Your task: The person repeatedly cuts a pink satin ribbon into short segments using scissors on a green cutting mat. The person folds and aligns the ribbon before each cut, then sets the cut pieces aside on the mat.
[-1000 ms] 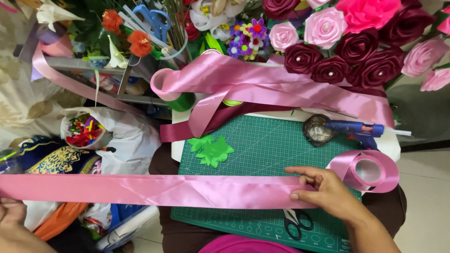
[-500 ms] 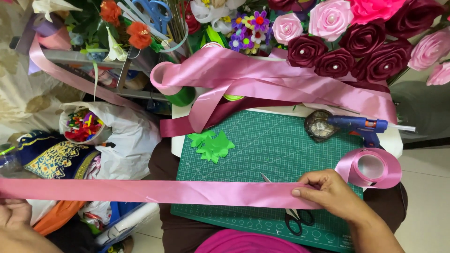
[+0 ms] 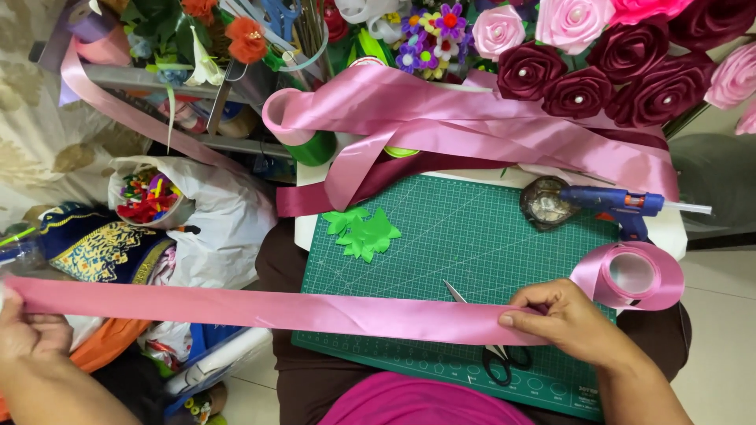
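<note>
Both forearms are bare from wrist to the picture's edge, with no sleeves, watch or bracelet to be seen on either. The left hand (image 3: 31, 334) shows only partly at the near left edge, its fingers cut off by the frame; no ring is visible on what shows. The right hand (image 3: 563, 319) shows in full at the near right, fingers bare of rings, nails short and unpainted as far as can be told. Lower down, a magenta garment (image 3: 425, 401) covers the lap at the near middle, and dark brown cloth (image 3: 287, 267) shows beyond it, over the legs.
</note>
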